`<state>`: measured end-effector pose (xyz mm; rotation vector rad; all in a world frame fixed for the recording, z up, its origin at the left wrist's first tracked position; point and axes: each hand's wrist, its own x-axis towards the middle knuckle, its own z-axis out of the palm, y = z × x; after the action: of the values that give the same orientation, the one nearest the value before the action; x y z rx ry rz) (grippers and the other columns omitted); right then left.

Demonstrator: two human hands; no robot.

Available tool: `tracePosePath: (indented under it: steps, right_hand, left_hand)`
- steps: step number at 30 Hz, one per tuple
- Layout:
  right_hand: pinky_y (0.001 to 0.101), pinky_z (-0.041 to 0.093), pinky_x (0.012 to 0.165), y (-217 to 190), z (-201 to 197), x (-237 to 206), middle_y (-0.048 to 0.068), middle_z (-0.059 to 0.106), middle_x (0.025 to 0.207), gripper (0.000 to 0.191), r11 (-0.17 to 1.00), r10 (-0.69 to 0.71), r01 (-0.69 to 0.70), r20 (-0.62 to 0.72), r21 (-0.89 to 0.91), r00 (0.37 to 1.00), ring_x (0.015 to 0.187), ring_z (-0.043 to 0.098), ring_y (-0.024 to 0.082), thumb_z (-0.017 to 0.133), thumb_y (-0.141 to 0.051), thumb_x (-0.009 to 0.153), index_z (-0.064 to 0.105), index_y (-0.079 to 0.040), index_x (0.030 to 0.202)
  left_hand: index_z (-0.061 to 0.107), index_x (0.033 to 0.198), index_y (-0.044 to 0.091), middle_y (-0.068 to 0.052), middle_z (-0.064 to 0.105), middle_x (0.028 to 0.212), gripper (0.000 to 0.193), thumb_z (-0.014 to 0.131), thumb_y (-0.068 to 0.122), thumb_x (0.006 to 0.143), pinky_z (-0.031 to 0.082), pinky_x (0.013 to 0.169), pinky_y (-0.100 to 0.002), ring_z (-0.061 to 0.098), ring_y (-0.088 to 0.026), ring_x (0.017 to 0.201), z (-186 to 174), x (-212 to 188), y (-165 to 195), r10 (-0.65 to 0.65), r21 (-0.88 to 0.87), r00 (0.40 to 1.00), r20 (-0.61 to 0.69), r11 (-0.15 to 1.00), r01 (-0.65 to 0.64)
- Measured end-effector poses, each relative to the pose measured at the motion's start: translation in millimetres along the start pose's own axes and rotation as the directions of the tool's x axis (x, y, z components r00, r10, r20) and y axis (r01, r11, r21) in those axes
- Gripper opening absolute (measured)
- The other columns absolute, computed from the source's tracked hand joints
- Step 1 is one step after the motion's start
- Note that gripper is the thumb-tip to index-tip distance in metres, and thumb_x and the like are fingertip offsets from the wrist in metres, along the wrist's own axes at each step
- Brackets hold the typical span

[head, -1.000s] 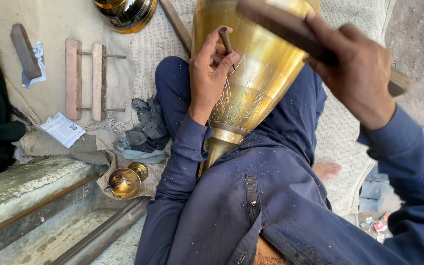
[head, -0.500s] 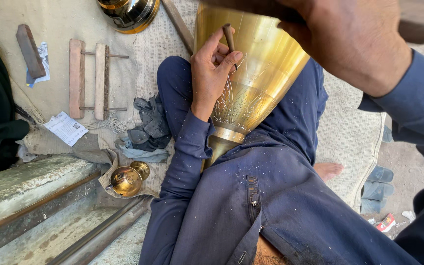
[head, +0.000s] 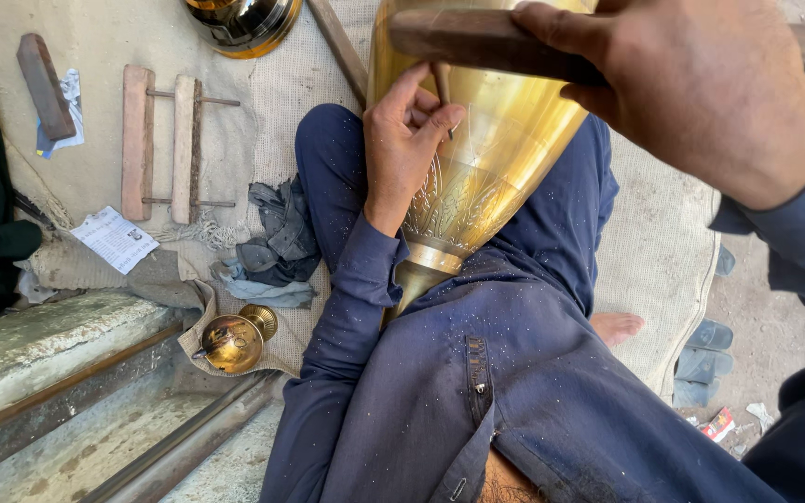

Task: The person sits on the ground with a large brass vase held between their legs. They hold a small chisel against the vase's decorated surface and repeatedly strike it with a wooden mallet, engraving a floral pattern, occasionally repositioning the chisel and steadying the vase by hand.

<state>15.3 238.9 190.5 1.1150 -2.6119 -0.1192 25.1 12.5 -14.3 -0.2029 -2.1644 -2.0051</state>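
The big brass vase [head: 491,158] lies tilted across the person's lap, its narrow foot toward the belly and its wide body pointing away. A leafy pattern is cut into its side. The right hand [head: 701,93] is closed tight around a wooden mallet [head: 486,42], held above the vase. The left hand [head: 407,149] rests on the vase and pinches a thin chisel [head: 443,93] between thumb and fingers, tip on the metal. To do this well, I think the taps should be small and even, the chisel held steady, and the vase kept still on the legs. A small brass pot [head: 233,340] sits on the cloth [head: 263,121] beside the left knee.
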Motion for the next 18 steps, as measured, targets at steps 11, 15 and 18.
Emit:
tracePosePath:
  steps: [11,15,18]
  right_hand:
    - [0.0272,0.054,0.067,0.3,0.2,-11.0,0.003,0.071,0.094,0.033,0.999,-0.003,0.004,0.018,-0.042,1.0,0.077,0.067,0.016,0.075,-0.032,0.102,0.071,-0.017,0.131]
    - [0.0275,0.052,0.058,-2.5,-3.5,-10.6,0.003,0.071,0.09,0.04,0.984,-0.003,0.005,0.015,-0.176,1.0,0.071,0.066,0.016,0.081,-0.036,0.1,0.075,-0.018,0.135]
    - [0.0272,0.054,0.068,-1.9,-5.5,-7.3,0.004,0.071,0.097,0.035,0.999,-0.028,0.028,0.005,-0.035,1.0,0.077,0.067,0.017,0.08,-0.033,0.103,0.072,-0.014,0.131]
  left_hand:
    - [0.058,0.139,0.003,-0.002,0.073,0.08,0.053,0.082,0.006,0.092,0.057,0.059,-0.021,0.069,-0.005,0.067,2.9,-6.4,0.6,-0.017,-0.046,0.999,-0.032,0.999,0.016]
    - [0.059,0.14,0.003,-0.004,0.073,0.08,0.053,0.082,0.005,0.093,0.058,0.061,-0.022,0.069,-0.006,0.068,2.7,-6.8,-0.5,-0.033,-0.083,0.999,-0.022,0.996,0.031]
    - [0.063,0.139,0.003,-0.004,0.075,0.081,0.049,0.082,0.005,0.094,0.057,0.06,-0.022,0.07,-0.007,0.068,2.9,-9.8,-0.8,-0.034,0.005,0.999,-0.017,0.999,0.034]
